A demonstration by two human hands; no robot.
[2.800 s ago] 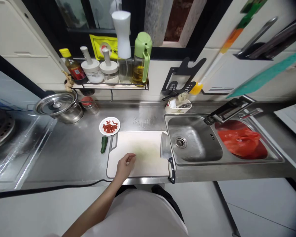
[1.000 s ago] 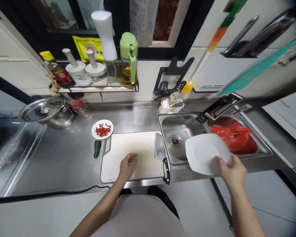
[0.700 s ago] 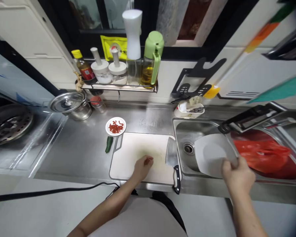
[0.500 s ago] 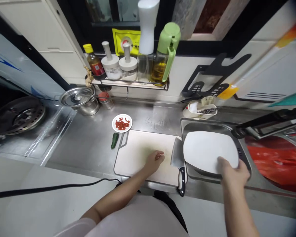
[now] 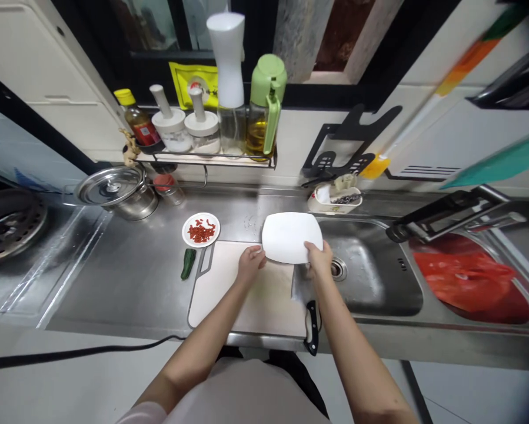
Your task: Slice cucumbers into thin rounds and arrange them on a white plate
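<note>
Head view, the only one we have: we see the white plate (image 5: 292,237), a rounded rectangle, over the far edge of the cutting board (image 5: 273,306) and the near corner of the sink (image 5: 392,294). Right hand (image 5: 320,259) grips its right edge, thumb on top, fingers out of sight underneath. Left hand (image 5: 250,262) is at the left edge, fingers half curled; we can't tell whether it has hold of the rim or is just beside it.

Knife (image 5: 311,324) lies at the board's right end, handle toward us, blade partly behind the plate and right hand. Small round plate (image 5: 186,238) with red pieces (image 5: 201,231) sits beyond the board's left corner, green vegetable piece (image 5: 188,263) just below it.

Step, as we judge it: positioning the plate with both hands close in. Next move, we'd say, calls for a sure left-hand hold, the plate kept level, and wrists clear of the blade.
</note>
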